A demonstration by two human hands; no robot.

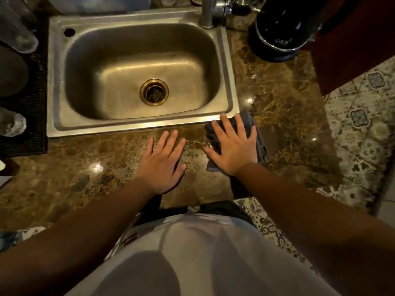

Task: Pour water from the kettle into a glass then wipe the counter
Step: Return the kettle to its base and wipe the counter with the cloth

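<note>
A steel sink point(53, 86) with a brass drain point(154, 92), tap point(207, 11) behind, black mat point(36, 103) left.

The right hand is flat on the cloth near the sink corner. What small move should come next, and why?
Probably slide the right hand with the grey cloth leftward along the counter strip in front of the sink, because the cloth covers only the right corner.

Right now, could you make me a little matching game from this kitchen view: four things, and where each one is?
Things:
1. cloth
2. left hand
3. kettle
4. sink drain

Places:
A. far right of the counter, beside the tap
B. flat on bare marble
C. under the right hand
D. bottom of the steel basin

Pairs: 1-C, 2-B, 3-A, 4-D
</note>
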